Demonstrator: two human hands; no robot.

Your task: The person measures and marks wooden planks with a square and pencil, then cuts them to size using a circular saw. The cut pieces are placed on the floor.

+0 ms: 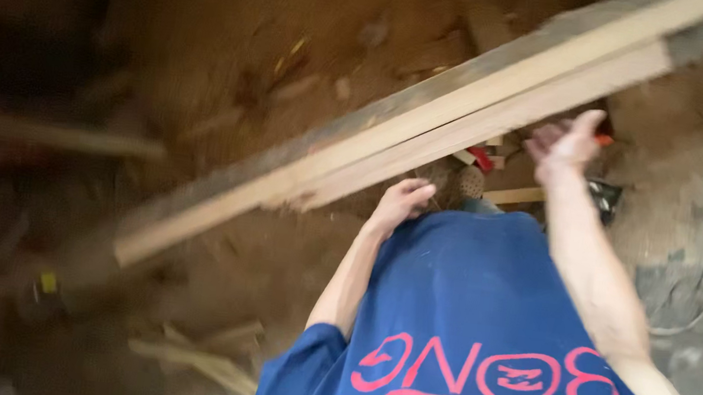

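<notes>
From the head view, two long planks point(428, 131) run slantwise from the upper right down to the lower left above a dirt floor point(238, 37), and the left hand point(400, 203) curls under their lower edge near the middle, fingers bent against the wood. The right hand point(567, 146) is open, fingers spread just below the planks farther right, near small wood scraps point(494, 162); more splintered offcuts point(204, 356) lie on the floor at lower left.
</notes>
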